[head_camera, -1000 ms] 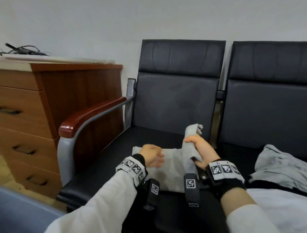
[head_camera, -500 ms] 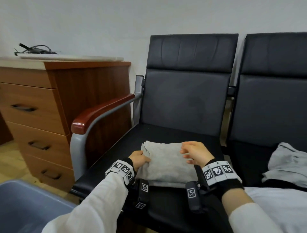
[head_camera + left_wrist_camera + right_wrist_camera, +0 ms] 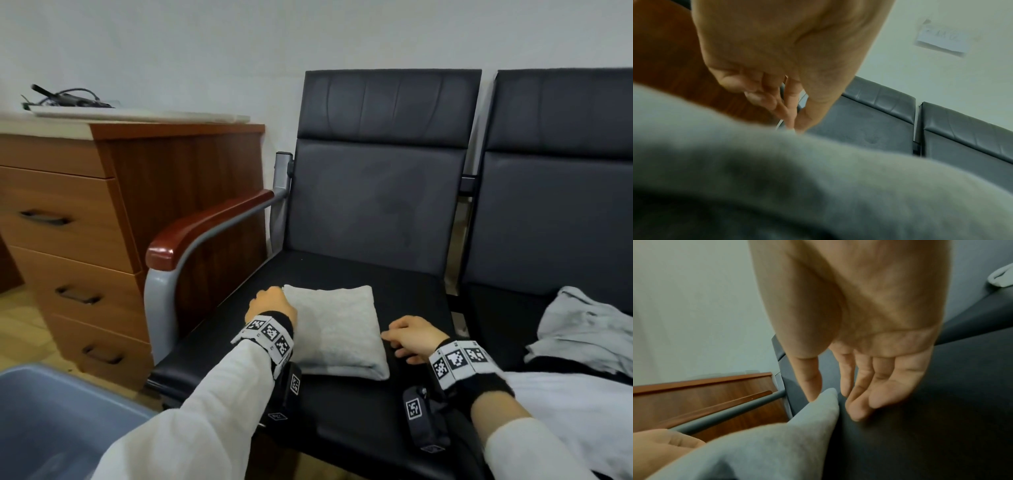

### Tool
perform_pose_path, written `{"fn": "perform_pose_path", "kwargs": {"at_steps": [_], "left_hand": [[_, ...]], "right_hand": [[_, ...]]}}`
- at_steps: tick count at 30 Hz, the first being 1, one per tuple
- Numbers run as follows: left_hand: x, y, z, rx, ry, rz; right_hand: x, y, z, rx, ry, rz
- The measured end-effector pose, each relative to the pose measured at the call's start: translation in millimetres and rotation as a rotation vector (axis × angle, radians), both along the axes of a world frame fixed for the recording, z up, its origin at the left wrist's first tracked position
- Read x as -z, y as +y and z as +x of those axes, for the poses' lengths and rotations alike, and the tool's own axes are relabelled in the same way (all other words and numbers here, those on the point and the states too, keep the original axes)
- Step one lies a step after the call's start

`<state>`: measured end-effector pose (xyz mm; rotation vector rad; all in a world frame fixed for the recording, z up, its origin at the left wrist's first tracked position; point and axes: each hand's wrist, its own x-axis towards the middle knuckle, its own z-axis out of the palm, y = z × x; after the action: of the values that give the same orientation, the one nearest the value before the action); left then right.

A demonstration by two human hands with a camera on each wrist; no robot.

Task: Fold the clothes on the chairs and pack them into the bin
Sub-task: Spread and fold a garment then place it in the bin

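My left hand point(image 3: 270, 305) rests against the left edge of the folded grey knit garment point(image 3: 334, 330), fingers bent down beside it, gripping nothing I can see. My right hand point(image 3: 412, 337) lies relaxed, fingers loosely extended, just beside its right edge on the black padded chair seat point(image 3: 394, 284). A grey plastic bin point(image 3: 51, 418) sits lower left; a crumpled pale grey garment point(image 3: 582, 329) lies on the neighbouring chair.

Folded grey garment point(image 3: 334, 329) lay flat on the seat of the left black chair point(image 3: 376, 192), a thick, tidy, roughly square packet of soft fleecy cloth, fold edges rounded, set toward the seat's front. Unfolded light grey garment point(image 3: 582, 329) lay crumpled in a heap on the seat of the right black chair point(image 3: 561, 192). Blue-grey bin point(image 3: 51, 421) stood on the floor, left of the chairs, only partly in view
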<state>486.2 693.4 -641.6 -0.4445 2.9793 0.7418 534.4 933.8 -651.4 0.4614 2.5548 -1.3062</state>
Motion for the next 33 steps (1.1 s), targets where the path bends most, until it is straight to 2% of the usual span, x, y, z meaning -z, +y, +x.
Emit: {"fn": "perform_pose_path", "kwargs": {"at_steps": [5,7,10,14,19,22,24,26,28,30,31,33], "left_hand": [[2,-10,5,-0.024,-0.131,0.100],[4,-14,4,-0.031,-0.163,0.133],[3,-18,5,-0.044,-0.165,0.192],[0,-22,5,-0.082,-0.116,0.221],[2,-27,7,-0.110,-0.110,0.208],[-2,-28,11,-0.085,-0.138,0.133],[-13,-25,12,-0.036,-0.065,0.036],[-23,-15,11,0.049,0.056,0.019],[-24,1,13,0.134,0.057,0.239],[-17,16,23,0.198,-0.105,0.532],[-12,21,28,0.218,-0.190,0.610],[-4,25,32,0.234,-0.301,0.637]], "right_hand": [[3,-4,-6,-0.098,0.059,-0.004],[3,-6,-5,-0.164,0.031,0.041],[3,-6,-5,-0.214,-0.013,0.082],[4,-5,-7,-0.188,-0.023,0.106],[8,-3,-9,-0.172,-0.012,0.092],[9,-5,-10,-0.151,-0.012,0.067],[9,-6,-12,-0.101,-0.018,0.019],[8,-8,-14,-0.033,-0.032,-0.014],[5,-10,-15,0.009,-0.050,0.000],[3,-12,-16,0.021,-0.063,0.037],[2,-14,-16,0.018,-0.071,0.041],[0,-19,-17,-0.001,-0.097,0.028]]}}
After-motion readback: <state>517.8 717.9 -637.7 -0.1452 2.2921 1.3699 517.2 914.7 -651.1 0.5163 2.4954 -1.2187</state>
